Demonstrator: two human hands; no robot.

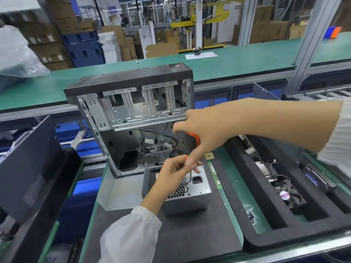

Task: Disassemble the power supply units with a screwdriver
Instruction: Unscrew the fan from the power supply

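A silver power supply unit [191,194] stands on the black mat at centre, its vent grille and power socket facing up. My right hand [197,130] grips the orange and black handle of a screwdriver [192,139], held upright with its shaft going down to the unit's top next to the socket. My left hand [173,165] hovers over the grille with curled fingers pinching around the shaft near its lower part. The tip itself is small and blurred.
An opened computer case [131,118] stands behind the unit. A loose grey metal panel [117,190] lies to its left. At right, a black foam tray [266,196] holds a fan, boards and a bag of screws. A dark side panel [28,168] leans at left.
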